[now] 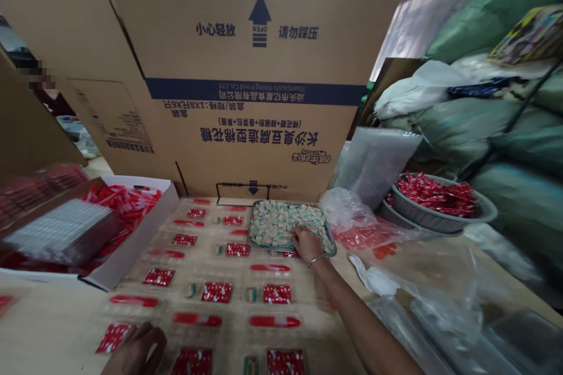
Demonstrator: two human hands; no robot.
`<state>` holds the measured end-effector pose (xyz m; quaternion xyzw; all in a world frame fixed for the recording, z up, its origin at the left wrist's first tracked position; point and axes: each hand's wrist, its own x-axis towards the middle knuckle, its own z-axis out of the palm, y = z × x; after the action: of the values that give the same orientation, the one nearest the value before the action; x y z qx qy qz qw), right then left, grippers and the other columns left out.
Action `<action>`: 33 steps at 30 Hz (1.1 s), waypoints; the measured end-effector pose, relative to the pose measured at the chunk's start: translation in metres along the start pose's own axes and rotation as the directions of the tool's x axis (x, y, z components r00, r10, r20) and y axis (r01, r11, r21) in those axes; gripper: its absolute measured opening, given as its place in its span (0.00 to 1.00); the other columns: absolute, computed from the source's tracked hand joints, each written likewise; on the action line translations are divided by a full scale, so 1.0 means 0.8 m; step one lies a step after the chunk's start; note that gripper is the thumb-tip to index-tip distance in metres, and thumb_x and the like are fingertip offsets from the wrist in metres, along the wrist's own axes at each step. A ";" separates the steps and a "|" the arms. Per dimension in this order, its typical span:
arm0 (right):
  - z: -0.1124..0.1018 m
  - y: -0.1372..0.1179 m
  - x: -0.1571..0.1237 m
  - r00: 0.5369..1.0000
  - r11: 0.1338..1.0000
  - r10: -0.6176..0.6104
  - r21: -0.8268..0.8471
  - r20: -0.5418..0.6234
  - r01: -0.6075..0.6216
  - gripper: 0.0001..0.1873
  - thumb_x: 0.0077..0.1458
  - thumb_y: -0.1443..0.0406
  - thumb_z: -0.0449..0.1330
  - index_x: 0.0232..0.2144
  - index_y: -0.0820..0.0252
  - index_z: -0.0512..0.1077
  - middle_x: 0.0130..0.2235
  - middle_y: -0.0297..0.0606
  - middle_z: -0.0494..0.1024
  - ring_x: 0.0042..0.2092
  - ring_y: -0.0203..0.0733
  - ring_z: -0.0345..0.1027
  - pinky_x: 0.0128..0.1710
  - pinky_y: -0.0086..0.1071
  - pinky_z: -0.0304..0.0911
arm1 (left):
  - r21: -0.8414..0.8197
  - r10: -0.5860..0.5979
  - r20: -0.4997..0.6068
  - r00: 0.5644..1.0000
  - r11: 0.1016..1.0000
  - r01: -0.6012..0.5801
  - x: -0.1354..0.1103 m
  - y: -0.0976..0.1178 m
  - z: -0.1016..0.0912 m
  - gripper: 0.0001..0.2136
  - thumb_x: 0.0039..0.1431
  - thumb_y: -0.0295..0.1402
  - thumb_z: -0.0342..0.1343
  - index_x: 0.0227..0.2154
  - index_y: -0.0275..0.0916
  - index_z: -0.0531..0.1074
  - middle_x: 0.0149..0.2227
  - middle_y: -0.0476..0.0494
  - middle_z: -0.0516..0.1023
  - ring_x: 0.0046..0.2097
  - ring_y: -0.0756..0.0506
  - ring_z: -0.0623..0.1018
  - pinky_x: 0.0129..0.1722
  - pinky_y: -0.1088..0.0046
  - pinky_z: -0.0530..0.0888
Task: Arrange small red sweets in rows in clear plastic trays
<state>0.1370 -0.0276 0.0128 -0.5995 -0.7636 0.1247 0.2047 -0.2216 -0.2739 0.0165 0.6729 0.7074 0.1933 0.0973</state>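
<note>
White box (136,235): red sticks (134,202). Bench (53,331), left column: 4 red packets (159,277), no striped piece seen; apparently still lacking. Left hand (137,348): curled beside nearest packet, hold untellable from here. Next columns: at least 4 striped pieces (251,294) placed beside packets. Tray (250,233): striped pieces, plenty left. Right hand (308,244): fingers bent among them, grasp untellable.

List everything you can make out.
table: 1, tan, beneath
carton: 1, brown, back
box: 1, white, left
bits: many, red, in box
stack: 1, whitish, in box
tray: 1, grey, centre
basket: 1+, grey, right
packets: many, red, table, basket
strips: many, red, table
chunks: many, beige-green, tray, table
plastic: several pieces, clear, right
sacks: several, greenish, right
person: 1, dark clothing, upper-left
left hand: 1, bare, by packets
right hand: 1, bare, at tray
</note>
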 end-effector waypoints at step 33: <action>0.004 0.041 0.018 0.991 0.925 0.114 0.373 -0.076 -0.078 0.07 0.48 0.69 0.54 0.29 0.60 0.73 0.27 0.34 0.74 0.30 0.38 0.68 0.31 0.27 0.61 | -0.263 0.222 0.317 0.922 0.955 -0.140 0.332 0.224 0.129 0.13 0.36 0.16 0.51 0.25 0.36 0.75 0.21 0.50 0.73 0.28 0.48 0.72 0.30 0.76 0.66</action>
<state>0.1611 -0.0051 -0.0024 -0.5922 -0.6855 0.2468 0.3440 -0.0370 0.0070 0.0278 0.7428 0.5859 0.1635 0.2796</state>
